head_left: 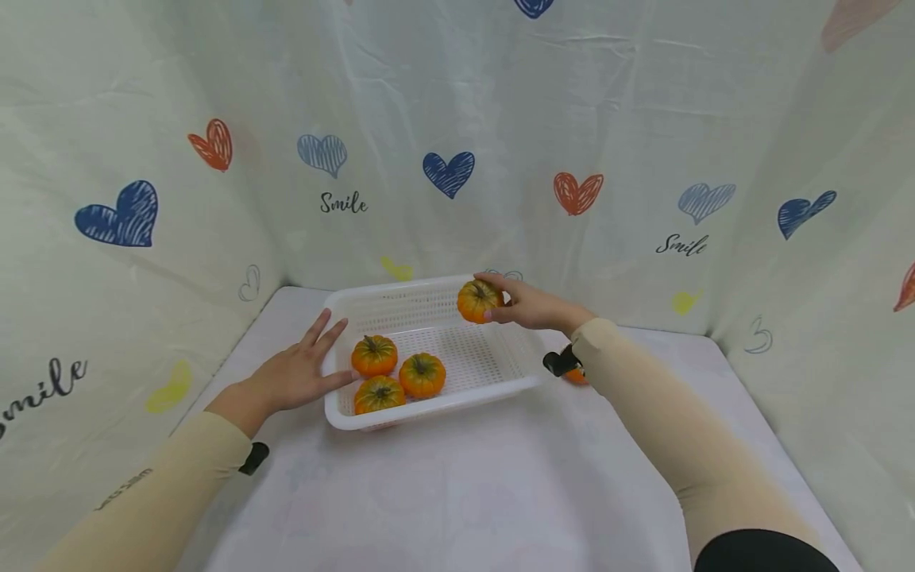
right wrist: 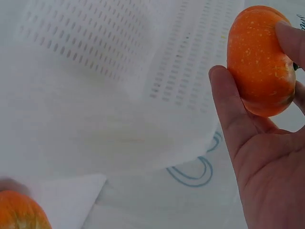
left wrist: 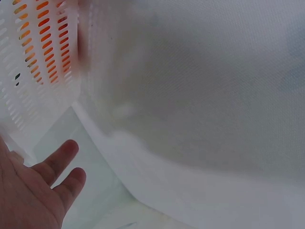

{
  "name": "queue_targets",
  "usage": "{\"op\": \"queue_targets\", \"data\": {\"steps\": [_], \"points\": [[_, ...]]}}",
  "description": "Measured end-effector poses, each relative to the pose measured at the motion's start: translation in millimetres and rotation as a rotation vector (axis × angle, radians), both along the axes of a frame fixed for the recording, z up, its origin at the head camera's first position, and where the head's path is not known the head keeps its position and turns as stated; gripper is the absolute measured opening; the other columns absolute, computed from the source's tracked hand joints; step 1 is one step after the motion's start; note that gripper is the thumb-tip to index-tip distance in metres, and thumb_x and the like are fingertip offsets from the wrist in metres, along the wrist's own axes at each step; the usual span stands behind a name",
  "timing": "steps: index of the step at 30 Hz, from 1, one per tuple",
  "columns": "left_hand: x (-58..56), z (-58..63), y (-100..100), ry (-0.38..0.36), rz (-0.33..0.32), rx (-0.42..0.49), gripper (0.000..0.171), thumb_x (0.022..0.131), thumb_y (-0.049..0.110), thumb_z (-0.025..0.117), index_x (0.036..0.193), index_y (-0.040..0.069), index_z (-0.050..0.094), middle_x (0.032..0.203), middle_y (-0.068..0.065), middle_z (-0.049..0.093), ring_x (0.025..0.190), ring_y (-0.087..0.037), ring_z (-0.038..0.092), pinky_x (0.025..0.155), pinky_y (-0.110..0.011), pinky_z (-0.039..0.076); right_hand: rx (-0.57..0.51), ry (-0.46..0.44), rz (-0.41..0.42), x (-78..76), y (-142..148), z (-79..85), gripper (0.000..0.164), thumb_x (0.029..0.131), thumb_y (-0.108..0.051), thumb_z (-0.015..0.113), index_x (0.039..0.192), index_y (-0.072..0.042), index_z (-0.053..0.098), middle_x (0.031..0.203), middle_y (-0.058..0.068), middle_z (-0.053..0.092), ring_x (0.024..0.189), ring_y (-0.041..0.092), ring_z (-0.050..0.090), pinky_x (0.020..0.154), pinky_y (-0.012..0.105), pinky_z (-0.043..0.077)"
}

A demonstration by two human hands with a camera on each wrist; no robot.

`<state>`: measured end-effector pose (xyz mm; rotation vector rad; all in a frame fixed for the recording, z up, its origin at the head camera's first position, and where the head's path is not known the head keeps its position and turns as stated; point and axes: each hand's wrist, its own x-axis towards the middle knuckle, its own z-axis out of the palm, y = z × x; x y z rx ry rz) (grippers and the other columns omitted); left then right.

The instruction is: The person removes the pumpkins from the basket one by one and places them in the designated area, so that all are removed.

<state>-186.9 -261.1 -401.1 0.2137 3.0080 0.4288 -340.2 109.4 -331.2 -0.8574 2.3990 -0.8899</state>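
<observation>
Pumpkin (head_left: pixel 476 301) pinched in right hand (head_left: pixel 532 307) over basket (head_left: pixel 436 405); left hand (head_left: pixel 296 373) fingers spread against its rim.

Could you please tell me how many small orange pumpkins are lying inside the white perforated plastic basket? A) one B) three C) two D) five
B: three small orange pumpkins lie in the white perforated plastic basket; the right hand holds another above it.

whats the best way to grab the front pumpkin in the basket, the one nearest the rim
Probably from straight above, fingers round its ribbed sides. The front pumpkin sits stem up, close against the white basket's front rim, with two other pumpkins close behind it, so a side approach looks blocked. The stem looks too short to pinch.
</observation>
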Motion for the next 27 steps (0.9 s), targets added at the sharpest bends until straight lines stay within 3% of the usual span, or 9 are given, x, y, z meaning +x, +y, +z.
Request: {"op": "queue_targets", "data": {"steps": [12, 20, 27], "points": [[1.9, 2.8, 2, 0.000, -0.004, -0.009, 0.098, 0.091, 0.070, 0.048, 0.161, 0.015, 0.009, 0.165, -0.018, -0.009, 0.127, -0.061, 0.040, 0.094, -0.072, 0.041, -0.083, 0.031, 0.027, 13.1, 31, 12.2, 0.072, 0.099, -0.019, 0.064, 0.159, -0.029, 0.024, 0.149, 0.007, 0.039, 0.108, 0.030, 0.057, 0.091, 0.041, 0.053], [1.8, 2.2, 1, 0.007, 0.002, -0.009, 0.098, 0.091, 0.071, 0.047, 0.161, 0.014, 0.009, 0.165, -0.017, -0.008, 0.129, -0.060, 0.039, 0.095, -0.070, 0.040, -0.092, 0.036, 0.021, 20.7, 35, 19.4, 0.073, 0.098, -0.023, 0.067, 0.158, -0.030, 0.026, 0.148, 0.005, 0.039, 0.109, 0.031, 0.059, 0.092, 0.041, 0.052], [1.0, -0.5, 2, 0.009, 0.003, -0.013, 0.097, 0.091, 0.071, 0.047, 0.161, 0.014, 0.010, 0.165, -0.017, -0.008, 0.128, -0.060, 0.040, 0.095, -0.070, 0.041, -0.097, 0.065, 0.020, 29.0, 48, 15.5, 0.073, 0.098, -0.025, 0.067, 0.159, -0.029, 0.027, 0.154, 0.007, 0.035, 0.111, 0.031, 0.057, 0.093, 0.043, 0.052]]}}
